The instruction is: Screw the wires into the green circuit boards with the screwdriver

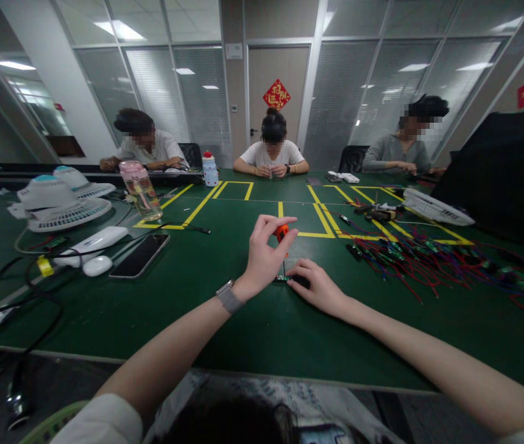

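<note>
My left hand (262,253), a watch on its wrist, grips the orange and black handle of a small screwdriver (282,233) between thumb and fingers. The screwdriver stands roughly upright, and its thin shaft points down at a small green circuit board (281,279) on the table. Whether the tip touches the board I cannot tell. Resting low on the tabletop, my right hand (320,287) has its fingertips pressed together at the board's right end. Part of the board lies behind my left hand.
A tangle of red and blue wires with small boards (396,250) spreads at the right. To the left lie a phone (140,256), a white mouse (97,266), cables, a pink-lidded bottle (140,191) and fans (65,203). Several people sit across the green table (225,333).
</note>
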`<state>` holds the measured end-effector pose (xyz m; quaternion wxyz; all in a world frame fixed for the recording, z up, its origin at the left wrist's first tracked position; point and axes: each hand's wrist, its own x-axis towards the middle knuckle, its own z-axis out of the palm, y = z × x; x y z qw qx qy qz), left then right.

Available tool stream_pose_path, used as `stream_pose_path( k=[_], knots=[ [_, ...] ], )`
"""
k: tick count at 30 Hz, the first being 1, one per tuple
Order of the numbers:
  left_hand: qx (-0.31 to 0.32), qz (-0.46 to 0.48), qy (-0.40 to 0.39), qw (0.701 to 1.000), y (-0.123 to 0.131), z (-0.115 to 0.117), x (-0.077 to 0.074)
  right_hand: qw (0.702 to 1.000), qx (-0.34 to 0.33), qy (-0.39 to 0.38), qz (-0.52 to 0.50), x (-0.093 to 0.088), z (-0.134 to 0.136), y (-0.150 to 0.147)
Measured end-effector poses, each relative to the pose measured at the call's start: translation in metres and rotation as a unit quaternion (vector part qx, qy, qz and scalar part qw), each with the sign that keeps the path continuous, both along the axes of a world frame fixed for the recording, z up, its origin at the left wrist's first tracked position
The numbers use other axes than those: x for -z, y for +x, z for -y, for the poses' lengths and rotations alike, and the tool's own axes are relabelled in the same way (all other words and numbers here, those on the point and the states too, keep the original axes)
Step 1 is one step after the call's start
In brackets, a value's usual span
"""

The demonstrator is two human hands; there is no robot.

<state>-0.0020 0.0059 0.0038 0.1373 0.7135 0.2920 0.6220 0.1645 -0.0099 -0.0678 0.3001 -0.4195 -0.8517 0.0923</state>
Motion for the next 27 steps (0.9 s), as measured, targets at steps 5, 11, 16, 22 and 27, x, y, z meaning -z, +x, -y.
stream_pose_path(
  k=[5,11,16,22,27],
  knots=[
    [0.072,0.017,-0.021,0.997,0.0,-0.0018,0.0021,1.0,0.001,-0.004,0.0,0.0006,-0.0003,0.0001],
    [0.024,0.008,-0.01,1.0,0.0003,-0.0011,0.0005,1.0,0.001,-0.005,0.005,0.0004,-0.0004,0.0003],
    [0.07,0.008,-0.012,0.997,-0.0002,-0.0004,0.0003,1.0,0.002,-0.003,0.005,0.0006,-0.0001,-0.0002],
    [0.046,0.02,-0.006,0.999,0.0011,-0.0001,-0.0003,1.0,0.0,-0.007,-0.001,0.0006,0.0,0.0001],
    [0.011,0.004,0.009,1.0,-0.0002,0.0023,-0.0027,1.0,-0.001,-0.001,-0.001,0.0008,-0.0003,0.0001]
  ],
)
